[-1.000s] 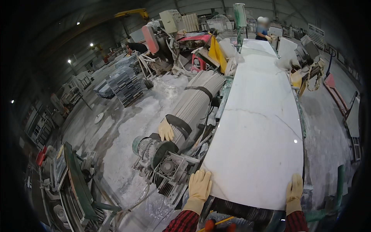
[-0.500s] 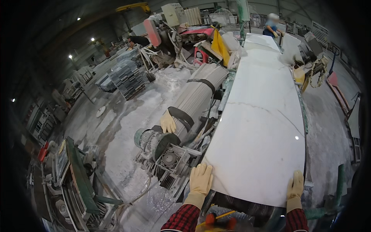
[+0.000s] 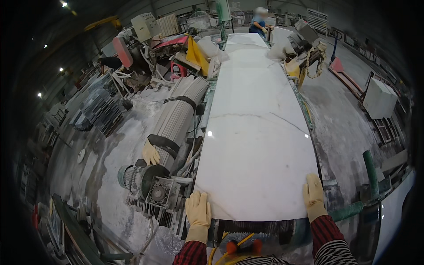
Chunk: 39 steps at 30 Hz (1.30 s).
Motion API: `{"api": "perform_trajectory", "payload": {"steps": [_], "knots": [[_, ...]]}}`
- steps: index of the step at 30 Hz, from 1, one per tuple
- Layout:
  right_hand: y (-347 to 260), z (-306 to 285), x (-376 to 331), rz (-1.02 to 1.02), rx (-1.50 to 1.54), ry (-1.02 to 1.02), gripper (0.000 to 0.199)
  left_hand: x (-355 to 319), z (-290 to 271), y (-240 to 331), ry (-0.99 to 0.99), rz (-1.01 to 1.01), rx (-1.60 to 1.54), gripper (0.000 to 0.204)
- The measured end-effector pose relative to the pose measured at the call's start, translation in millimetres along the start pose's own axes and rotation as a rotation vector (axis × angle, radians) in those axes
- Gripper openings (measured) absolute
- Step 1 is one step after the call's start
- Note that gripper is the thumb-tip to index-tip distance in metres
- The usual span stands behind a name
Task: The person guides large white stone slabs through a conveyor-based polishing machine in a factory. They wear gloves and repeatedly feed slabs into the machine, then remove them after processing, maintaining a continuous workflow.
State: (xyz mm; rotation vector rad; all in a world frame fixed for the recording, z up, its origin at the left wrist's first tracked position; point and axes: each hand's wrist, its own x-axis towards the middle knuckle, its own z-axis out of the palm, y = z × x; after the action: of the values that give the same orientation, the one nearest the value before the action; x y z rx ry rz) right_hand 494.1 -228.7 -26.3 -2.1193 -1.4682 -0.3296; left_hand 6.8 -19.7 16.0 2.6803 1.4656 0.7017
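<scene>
We count one long white marble slab (image 3: 258, 132), two yellow-gloved hands (image 3: 198, 208) (image 3: 314, 194) on its near edge, one spare yellow glove (image 3: 151, 153), one strapped bundle of grey rods (image 3: 176, 117), and one distant person (image 3: 258, 22).

The far end of the white marble slab (image 3: 256, 132) was too small to make out, and the person (image 3: 258, 22) beside it was blurred. Under the slab's near edge, the orange tool (image 3: 240, 245) showed only through a wet glare and its kind could not be told. Both sleeves were cut off by the lower picture edge below the slab. Left of the slab, the strapped bundle (image 3: 176, 115) hid part of the motor (image 3: 141, 181)
</scene>
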Motion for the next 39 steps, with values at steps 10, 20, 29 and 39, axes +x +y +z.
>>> {"api": "perform_trajectory", "payload": {"steps": [10, 20, 29, 39], "knots": [[-1.0, -2.0, 0.4, -0.070, -0.016, 0.103, 0.042, -12.7, 3.4, -3.3, -0.013, -0.023, 0.012, 0.036], [-14.4, -12.0, 0.5, -0.025, 0.046, 0.079, 0.041, -14.0, -0.2, 0.5, -0.046, -0.015, -0.009, 0.043], [-10.4, -8.6, -5.2, 0.057, -0.012, -0.052, 0.044, -23.8, 7.0, -8.5, -0.057, 0.018, 0.109, 0.056], [2.6, -0.1, -16.9, -0.001, 0.029, 0.036, 0.045, 14.9, 18.5, 1.6, -0.063, -0.107, 0.108, 0.062]]}}
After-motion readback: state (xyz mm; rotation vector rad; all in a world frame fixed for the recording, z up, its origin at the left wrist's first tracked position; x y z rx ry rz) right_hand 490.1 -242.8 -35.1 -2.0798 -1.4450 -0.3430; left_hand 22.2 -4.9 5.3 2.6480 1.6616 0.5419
